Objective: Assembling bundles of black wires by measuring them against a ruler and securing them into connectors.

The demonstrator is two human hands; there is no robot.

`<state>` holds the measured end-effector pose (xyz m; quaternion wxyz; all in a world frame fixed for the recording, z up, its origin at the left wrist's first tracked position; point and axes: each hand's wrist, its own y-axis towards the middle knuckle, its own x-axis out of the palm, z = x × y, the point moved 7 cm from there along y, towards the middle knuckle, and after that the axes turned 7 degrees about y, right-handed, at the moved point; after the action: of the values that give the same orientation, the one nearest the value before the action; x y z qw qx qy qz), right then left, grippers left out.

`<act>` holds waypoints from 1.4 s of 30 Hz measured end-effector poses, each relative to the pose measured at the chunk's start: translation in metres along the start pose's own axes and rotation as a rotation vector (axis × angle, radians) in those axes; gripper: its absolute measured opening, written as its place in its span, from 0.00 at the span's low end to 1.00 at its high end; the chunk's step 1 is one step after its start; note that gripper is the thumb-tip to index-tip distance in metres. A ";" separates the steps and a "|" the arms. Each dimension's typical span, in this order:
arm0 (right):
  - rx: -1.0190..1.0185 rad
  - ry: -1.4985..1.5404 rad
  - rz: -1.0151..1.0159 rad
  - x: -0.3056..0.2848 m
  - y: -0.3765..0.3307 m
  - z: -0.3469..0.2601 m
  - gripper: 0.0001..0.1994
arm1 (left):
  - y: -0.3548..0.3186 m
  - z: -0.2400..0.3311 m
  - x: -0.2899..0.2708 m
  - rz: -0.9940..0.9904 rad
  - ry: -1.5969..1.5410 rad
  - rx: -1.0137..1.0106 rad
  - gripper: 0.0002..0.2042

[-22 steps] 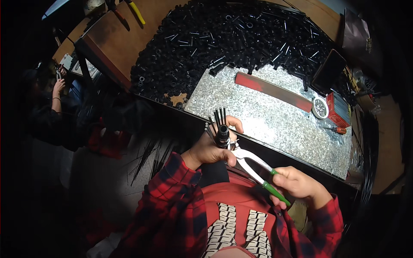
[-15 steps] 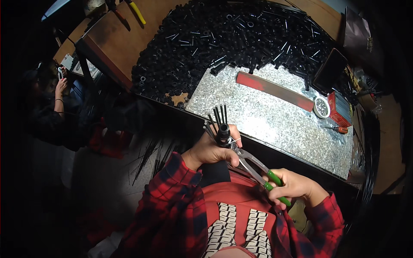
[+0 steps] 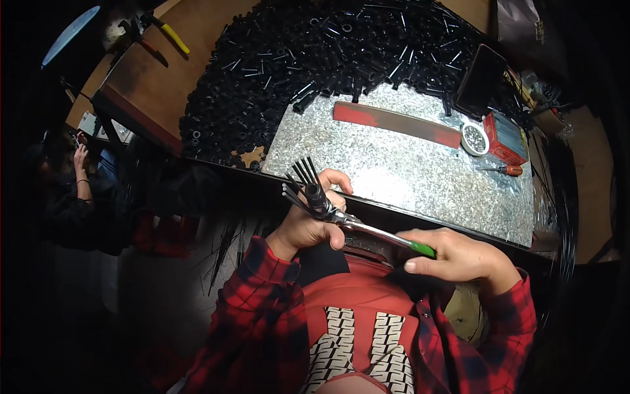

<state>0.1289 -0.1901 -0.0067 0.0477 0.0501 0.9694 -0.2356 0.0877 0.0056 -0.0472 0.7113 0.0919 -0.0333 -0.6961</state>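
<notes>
My left hand (image 3: 303,228) is closed round a black hollow cylindrical part (image 3: 315,196), its open end tilted up. Several thin black rods (image 3: 304,169) fan out beside it. A thin pale wire end shows near the fingers. My right hand (image 3: 462,256) grips long steel pincers with green handles (image 3: 387,234), its fingers partly hidden behind them. The pincers' jaws meet the black part at my left hand; their exact bite is too small to make out. Both hands are in front of the table's near edge.
A heap of black parts (image 3: 262,72) covers the far table. On the speckled board (image 3: 387,177) lie a red-brown bar (image 3: 397,125), a white cup (image 3: 464,133) of small metal pieces, a red box (image 3: 502,144) and an orange-handled screwdriver (image 3: 510,171). A co-worker's hand (image 3: 81,159) shows far left.
The pincers have rolled, so one green handle now shows instead of two. My right hand now lies over them. The black part has tilted slightly, and the whole view has shifted.
</notes>
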 end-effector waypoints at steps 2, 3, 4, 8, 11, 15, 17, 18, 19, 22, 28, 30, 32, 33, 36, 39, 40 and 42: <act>-0.281 -0.473 0.306 -0.012 -0.007 -0.023 0.15 | 0.000 0.001 0.003 -0.009 -0.013 0.017 0.32; -0.280 -0.472 0.311 -0.011 -0.007 -0.024 0.15 | 0.001 0.003 0.003 0.047 -0.066 0.056 0.32; -0.199 -0.510 0.319 -0.012 -0.004 -0.021 0.15 | 0.001 0.005 0.002 0.103 -0.119 0.094 0.32; -0.048 -0.514 0.339 -0.009 0.007 -0.007 0.13 | 0.003 0.003 0.008 0.059 -0.166 0.072 0.42; -0.053 -0.391 0.347 -0.005 0.011 0.002 0.13 | 0.001 0.001 0.006 0.104 -0.292 0.091 0.41; -0.041 -0.328 0.338 -0.004 0.011 0.001 0.13 | 0.000 0.002 0.006 0.076 -0.284 0.103 0.40; -0.049 -0.330 0.341 -0.004 0.010 0.001 0.13 | 0.000 0.008 0.005 0.083 -0.325 0.089 0.41; -0.054 -0.351 0.370 -0.005 0.009 0.002 0.12 | 0.000 0.011 0.004 0.092 -0.367 0.076 0.42; -0.058 -0.373 0.398 -0.006 0.007 0.003 0.13 | 0.000 0.012 0.003 0.098 -0.338 0.064 0.43; -0.278 -0.696 0.607 -0.014 -0.012 -0.011 0.16 | -0.001 0.015 0.004 0.034 -0.356 0.019 0.42; -0.233 -1.088 0.628 -0.010 -0.034 -0.037 0.28 | 0.001 0.014 0.008 -0.076 -0.279 -0.034 0.34; -0.215 -1.164 0.664 -0.008 -0.040 -0.043 0.24 | 0.003 0.010 0.012 -0.083 -0.126 0.033 0.28; -0.216 -1.187 0.662 -0.006 -0.043 -0.047 0.24 | 0.002 0.005 0.017 -0.129 -0.102 0.006 0.26; -0.212 -1.207 0.665 -0.005 -0.044 -0.048 0.23 | 0.002 0.003 0.019 -0.132 -0.130 -0.007 0.32; -0.215 -1.255 0.655 -0.001 -0.044 -0.051 0.23 | 0.006 0.010 0.032 -0.188 -0.227 -0.036 0.38; -0.197 -1.269 0.625 -0.003 -0.043 -0.051 0.23 | 0.006 0.016 0.037 -0.247 -0.081 -0.035 0.33; -0.199 -1.270 0.626 -0.002 -0.044 -0.051 0.23 | 0.006 0.016 0.037 -0.246 -0.080 -0.034 0.33; -0.145 -1.231 0.654 -0.002 -0.047 -0.050 0.25 | 0.006 0.016 0.038 -0.221 -0.143 -0.008 0.34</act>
<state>0.1216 -0.2086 0.0594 0.6597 0.1934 0.7146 -0.1292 0.0921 -0.0330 -0.0331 0.6264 0.0423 -0.0708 -0.7751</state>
